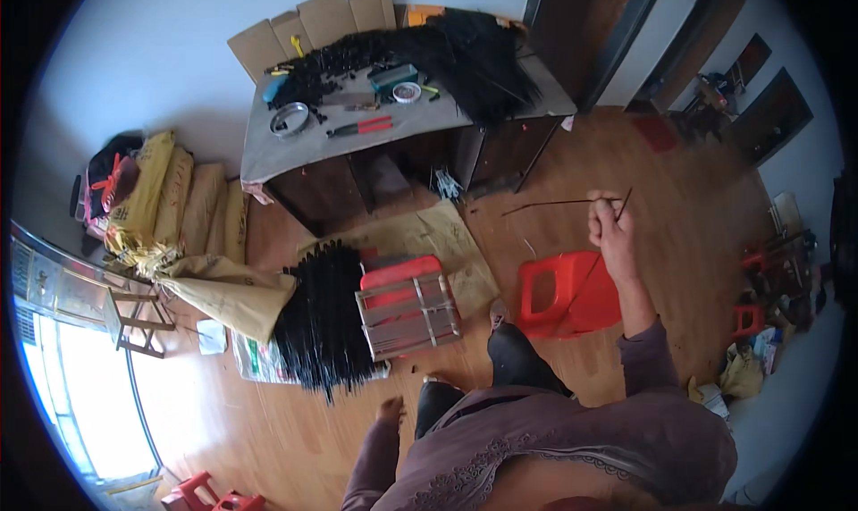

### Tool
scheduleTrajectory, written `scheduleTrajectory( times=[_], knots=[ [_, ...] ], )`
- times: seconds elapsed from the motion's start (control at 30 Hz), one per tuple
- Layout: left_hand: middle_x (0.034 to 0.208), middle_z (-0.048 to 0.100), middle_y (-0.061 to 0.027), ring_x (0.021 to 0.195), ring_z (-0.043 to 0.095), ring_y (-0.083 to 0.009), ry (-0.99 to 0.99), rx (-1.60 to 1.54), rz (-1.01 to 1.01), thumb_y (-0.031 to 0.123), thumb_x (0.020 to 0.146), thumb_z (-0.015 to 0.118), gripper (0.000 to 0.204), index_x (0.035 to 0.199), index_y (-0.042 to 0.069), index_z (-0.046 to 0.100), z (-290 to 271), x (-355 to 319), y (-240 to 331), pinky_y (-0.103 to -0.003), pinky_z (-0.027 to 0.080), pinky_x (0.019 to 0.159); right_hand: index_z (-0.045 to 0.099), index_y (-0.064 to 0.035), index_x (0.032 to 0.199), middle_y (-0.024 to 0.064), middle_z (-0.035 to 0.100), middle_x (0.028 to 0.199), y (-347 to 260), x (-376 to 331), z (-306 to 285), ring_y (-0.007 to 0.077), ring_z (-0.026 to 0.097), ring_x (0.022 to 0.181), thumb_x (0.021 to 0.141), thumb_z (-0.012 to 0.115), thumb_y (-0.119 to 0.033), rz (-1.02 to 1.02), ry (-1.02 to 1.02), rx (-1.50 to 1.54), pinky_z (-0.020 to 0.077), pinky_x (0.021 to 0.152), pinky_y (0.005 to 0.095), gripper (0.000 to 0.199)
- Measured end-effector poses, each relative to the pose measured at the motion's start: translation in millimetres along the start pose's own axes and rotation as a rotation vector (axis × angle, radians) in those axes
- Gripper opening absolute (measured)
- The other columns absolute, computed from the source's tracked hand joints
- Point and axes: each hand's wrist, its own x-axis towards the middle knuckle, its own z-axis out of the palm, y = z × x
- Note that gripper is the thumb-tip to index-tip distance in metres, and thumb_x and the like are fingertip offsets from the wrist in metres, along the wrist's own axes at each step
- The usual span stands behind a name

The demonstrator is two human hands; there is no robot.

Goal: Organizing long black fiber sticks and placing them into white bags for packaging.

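My right hand (608,230) is raised out in front of me, pinching thin dark strands (554,205) that stretch left and up from my fingers. Below that hand stands a red plastic stool (559,297). My left hand (391,410) hangs low by my side, fingers loosely apart and holding nothing, near a large bundle of black strands (323,319) lying on the floor. Beside the bundle sits a red stool with a metal frame (409,313) on it. My dark trouser legs and shoes (509,350) point toward the stools.
A grey-topped table (313,149) carries black strand piles, pliers, a metal bowl and small tools, with cardboard boxes behind. Yellow sacks (170,198) line the left wall. Cardboard lies on the wooden floor. A doorway is at the upper right, clutter at the right.
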Motion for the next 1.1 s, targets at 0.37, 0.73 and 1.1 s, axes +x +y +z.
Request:
scheduleTrajectory(
  times=[0.37,0.73,1.1],
  knots=[
    [0.082,0.054,-0.0099,0.054,0.052,-0.0232,0.486,-0.567,-0.162,0.030,0.084,0.052,0.027,0.098,0.007,0.046,-73,-83,-31,-0.034,0.037,0.039,0.051,-0.0003,0.084,0.0149,0.052,0.077,-141,95,13,0.0324,0.052,0.076,0.088,0.039,-0.025,-0.834,0.219,-1.300,0.0400,0.067,0.0368,0.028],
    [0.097,0.056,-0.0125,0.072,0.060,-0.0265,0.301,-0.533,-0.007,0.034,0.081,0.054,0.046,0.114,0.004,0.044,115,-84,113,-0.036,0.048,0.054,0.062,-0.0039,0.079,0.0202,0.059,0.068,-293,459,38,0.0282,0.060,0.074,0.080,0.054,-0.031,-1.080,0.372,-1.051,0.0379,0.082,0.0421,0.028],
    [0.057,0.042,-0.0001,0.044,0.041,-0.0130,0.577,-0.952,-0.130,0.033,0.082,0.054,0.024,0.072,0.012,0.046,231,-146,141,-0.027,0.032,0.039,0.055,0.0011,0.098,0.0141,0.051,0.104,1,589,135,0.0283,0.047,0.102,0.087,0.040,-0.010,-1.325,-0.565,-1.105,0.0379,0.087,0.0329,0.022]
  ],
)
